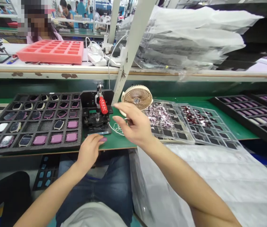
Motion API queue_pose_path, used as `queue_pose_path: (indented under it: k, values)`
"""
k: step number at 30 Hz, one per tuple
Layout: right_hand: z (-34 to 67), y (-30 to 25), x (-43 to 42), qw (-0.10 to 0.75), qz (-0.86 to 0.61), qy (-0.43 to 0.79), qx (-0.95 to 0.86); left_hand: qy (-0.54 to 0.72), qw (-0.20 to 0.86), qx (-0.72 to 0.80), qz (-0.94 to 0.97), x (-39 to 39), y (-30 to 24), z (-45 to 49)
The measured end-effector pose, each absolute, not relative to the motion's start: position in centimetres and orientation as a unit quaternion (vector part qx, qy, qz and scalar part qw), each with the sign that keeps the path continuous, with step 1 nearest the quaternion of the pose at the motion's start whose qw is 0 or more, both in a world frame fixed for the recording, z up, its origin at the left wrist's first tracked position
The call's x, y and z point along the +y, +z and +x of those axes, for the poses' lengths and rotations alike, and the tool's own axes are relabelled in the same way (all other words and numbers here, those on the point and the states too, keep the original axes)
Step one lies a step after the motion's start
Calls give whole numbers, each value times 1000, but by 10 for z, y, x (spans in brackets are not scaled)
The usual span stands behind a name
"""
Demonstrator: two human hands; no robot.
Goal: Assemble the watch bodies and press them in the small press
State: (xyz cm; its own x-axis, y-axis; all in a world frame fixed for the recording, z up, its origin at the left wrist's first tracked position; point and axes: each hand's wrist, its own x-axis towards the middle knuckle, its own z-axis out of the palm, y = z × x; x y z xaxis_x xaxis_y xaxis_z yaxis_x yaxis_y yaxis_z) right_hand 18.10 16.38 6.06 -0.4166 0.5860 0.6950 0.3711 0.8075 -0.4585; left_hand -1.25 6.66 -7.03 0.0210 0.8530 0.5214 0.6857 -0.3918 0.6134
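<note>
My left hand is closed at the front edge of a black clamping fixture. A purple piece shows at its fingertips, the colour of the watch cases in the tray; the fingers hide most of it. My right hand is raised to the right of the fixture, thumb and fingers apart, holding nothing. The red handle of the toggle clamp hangs down, a short way left of that hand and apart from it. On the left, a black foam tray holds several watches and purple watch cases.
Behind my right hand stands a beige fan. Clear plastic trays with many small parts lie to the right, beside a black tray of purple pieces. A white post rises behind the fixture. White sheeting covers the near right.
</note>
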Motion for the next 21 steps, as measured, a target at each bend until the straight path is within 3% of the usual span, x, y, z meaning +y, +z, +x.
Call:
queue_pose_path:
  k: [5, 13, 15, 19, 21]
  values:
    - [148, 67, 193, 385, -209, -23, -898, 443, 63, 564, 694, 103, -97, -10]
    - [149, 82, 194, 555, -271, 17, -786, 462, 69, 551, 691, 92, -108, -16]
    - [154, 59, 187, 484, -250, 26, -838, 476, 70, 538, 692, 80, -105, -13]
    - [150, -13, 180, 163, -291, 37, -942, 496, 62, 524, 690, 48, -108, -3]
    - [140, -40, 185, 78, -331, 36, -940, 498, 55, 527, 686, 37, -111, 2]
